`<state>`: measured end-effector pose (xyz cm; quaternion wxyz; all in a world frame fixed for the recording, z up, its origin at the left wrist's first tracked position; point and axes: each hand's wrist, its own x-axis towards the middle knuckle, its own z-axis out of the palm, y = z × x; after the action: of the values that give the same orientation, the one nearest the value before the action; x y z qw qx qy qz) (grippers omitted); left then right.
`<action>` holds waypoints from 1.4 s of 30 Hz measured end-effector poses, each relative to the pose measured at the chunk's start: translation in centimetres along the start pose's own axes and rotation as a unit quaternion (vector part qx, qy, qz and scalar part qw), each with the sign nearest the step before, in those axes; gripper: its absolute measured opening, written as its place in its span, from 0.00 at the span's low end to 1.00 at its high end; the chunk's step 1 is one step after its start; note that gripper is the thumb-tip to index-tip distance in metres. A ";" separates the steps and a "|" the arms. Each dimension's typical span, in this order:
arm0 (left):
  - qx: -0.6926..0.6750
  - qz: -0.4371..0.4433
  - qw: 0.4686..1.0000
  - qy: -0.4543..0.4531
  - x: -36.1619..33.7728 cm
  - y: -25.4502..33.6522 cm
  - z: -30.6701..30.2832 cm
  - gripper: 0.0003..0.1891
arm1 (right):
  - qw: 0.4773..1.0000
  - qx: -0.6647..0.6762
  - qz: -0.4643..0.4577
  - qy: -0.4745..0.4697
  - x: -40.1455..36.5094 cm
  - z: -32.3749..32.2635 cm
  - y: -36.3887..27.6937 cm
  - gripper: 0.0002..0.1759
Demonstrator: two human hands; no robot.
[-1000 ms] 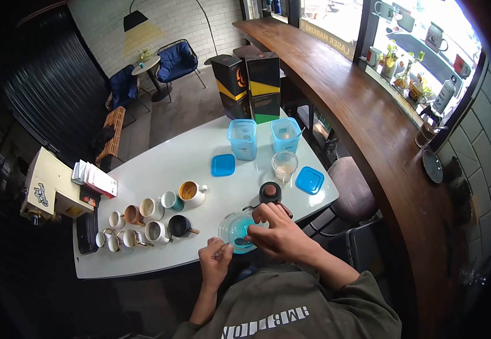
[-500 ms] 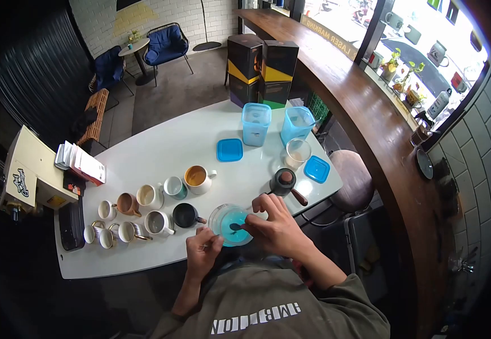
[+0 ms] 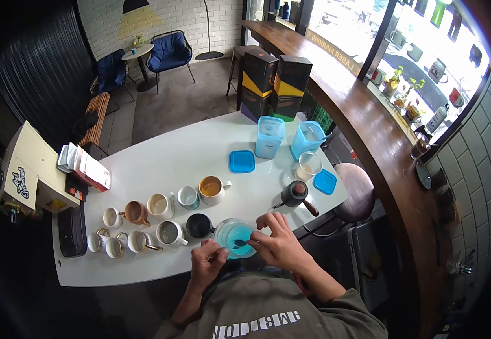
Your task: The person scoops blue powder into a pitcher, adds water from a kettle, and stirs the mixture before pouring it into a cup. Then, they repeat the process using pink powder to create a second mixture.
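Note:
A clear glass bowl with light blue contents (image 3: pixel 238 233) is at the near edge of the white table. My left hand (image 3: pixel 207 261) has its fingers closed on the bowl's left rim. In my right hand (image 3: pixel 279 244) a small dark spoon (image 3: pixel 239 243) is pinched, its tip inside the bowl over the blue contents. Just left of the bowl stands a black mug (image 3: pixel 199 225). Beyond the right hand, a dark pot with a brown wooden handle (image 3: pixel 297 192) rests on the table.
Several mugs (image 3: pixel 160 207) stand in rows on the left of the white table (image 3: pixel 160 138). Farther back are blue containers (image 3: pixel 271 137), a blue lid (image 3: pixel 241 161), a clear cup (image 3: pixel 310 164) and tall black boxes (image 3: pixel 258 76). A wooden counter (image 3: pixel 358 107) curves along the right.
The view has shifted, so the table and its items appear lower and farther right. Both hands stay at the bowl, and the spoon is still inside it.

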<state>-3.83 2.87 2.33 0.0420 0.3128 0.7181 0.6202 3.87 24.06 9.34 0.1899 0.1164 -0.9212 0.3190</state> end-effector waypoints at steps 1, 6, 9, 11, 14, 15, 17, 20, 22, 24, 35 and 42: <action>0.010 0.011 1.000 -0.006 0.0 0.0 -0.2 0.14 | 0.999 -0.033 -0.002 -0.003 0.0 0.0 -0.1 0.07; 0.018 0.012 1.000 -0.002 0.2 -0.3 -0.5 0.13 | 0.999 0.031 0.013 -0.036 0.1 0.1 -0.1 0.07; 0.014 0.019 1.000 0.004 0.3 -0.3 -0.5 0.13 | 1.000 0.016 0.020 -0.009 0.4 0.4 0.1 0.07; 0.011 0.021 1.000 0.004 0.4 -0.2 -0.5 0.13 | 1.000 -0.008 0.019 0.010 0.5 0.4 0.2 0.07; 0.023 0.025 0.999 0.000 0.7 -0.2 -0.7 0.13 | 1.000 0.003 0.018 -0.016 0.6 0.6 0.3 0.07; 0.024 0.022 0.999 -0.001 0.6 -0.3 -0.7 0.13 | 0.999 0.026 0.017 -0.021 0.5 0.6 0.2 0.07; 0.032 0.018 0.999 -0.001 0.6 -0.3 -0.9 0.13 | 0.998 0.054 0.016 -0.024 0.4 0.8 0.3 0.07; 0.015 0.021 1.000 0.003 0.6 -0.5 -0.5 0.13 | 0.999 0.028 0.037 0.005 0.1 0.6 0.6 0.07; 0.014 0.021 1.000 0.009 0.5 -1.0 -0.1 0.13 | 0.999 -0.005 0.034 0.013 0.0 0.4 1.1 0.07; 0.024 0.020 0.999 0.006 0.9 -1.0 0.4 0.13 | 0.999 0.011 0.031 -0.004 -0.4 0.3 1.9 0.07; 0.034 0.004 0.999 0.030 1.7 0.1 3.4 0.14 | 1.000 -0.003 -0.001 -0.009 -0.3 -3.2 4.1 0.08; 0.055 0.012 0.995 0.079 2.3 1.6 5.9 0.17 | 0.997 0.071 -0.009 -0.018 -1.2 -4.6 6.0 0.08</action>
<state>-2.40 9.14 3.23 -0.0402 0.2734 0.7485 0.6028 4.16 31.69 8.90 0.1671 0.1432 -0.8986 0.3797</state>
